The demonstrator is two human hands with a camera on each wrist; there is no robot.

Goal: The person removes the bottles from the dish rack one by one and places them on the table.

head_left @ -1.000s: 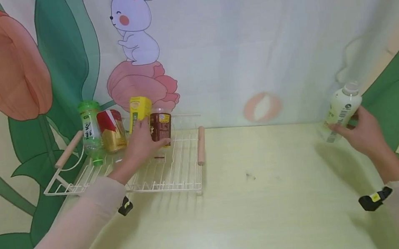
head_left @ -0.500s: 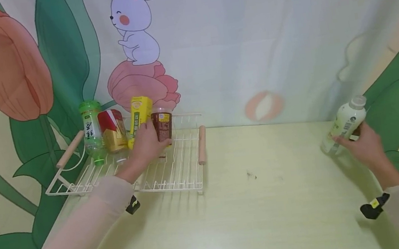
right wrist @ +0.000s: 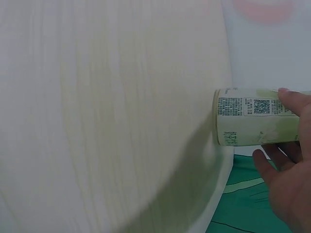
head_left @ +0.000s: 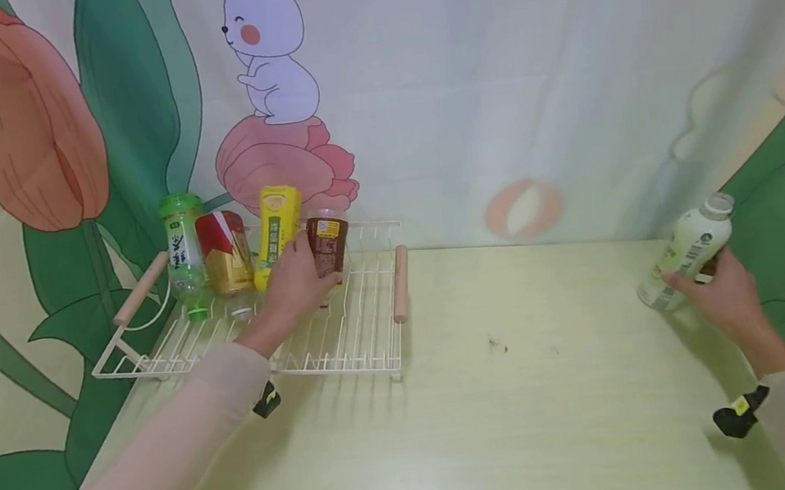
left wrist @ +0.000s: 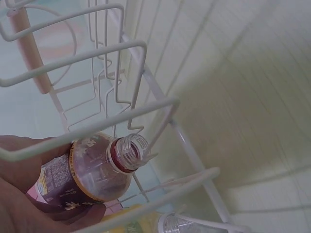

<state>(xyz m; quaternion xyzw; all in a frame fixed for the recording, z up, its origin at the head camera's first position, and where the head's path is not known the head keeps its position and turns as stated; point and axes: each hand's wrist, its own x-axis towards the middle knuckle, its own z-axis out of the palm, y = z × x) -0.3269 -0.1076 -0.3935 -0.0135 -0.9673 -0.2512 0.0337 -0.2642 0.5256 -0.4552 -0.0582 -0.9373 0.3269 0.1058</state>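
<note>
My left hand [head_left: 291, 285] grips a dark brown-labelled plastic bottle [head_left: 330, 245] over the white wire rack [head_left: 395, 369]. In the left wrist view this bottle [left wrist: 95, 167] shows its uncapped threaded neck amid the rack's wires, thumb and fingers round its label. Upended beside it stand a yellow bottle [head_left: 276, 231], a red-and-gold bottle [head_left: 226, 254] and a green-labelled bottle [head_left: 186, 251]. Far right, my right hand [head_left: 727, 296] holds a pale green-and-white bottle [head_left: 691, 251], tilted with its top to the right. Its flat base [right wrist: 216, 116] faces the tabletop in the right wrist view.
The rack has wooden side handles [head_left: 401, 285] and stands at the back left of the pale table [head_left: 521, 427]. A printed cloth [head_left: 419, 109] hangs behind the table and at both sides. Small dark marks [head_left: 497, 344] lie mid-table.
The brown bottle leans slightly more to the right, still in my left hand. My right hand has lowered the pale bottle toward the table and a little rightward. The head view has shifted slightly.
</note>
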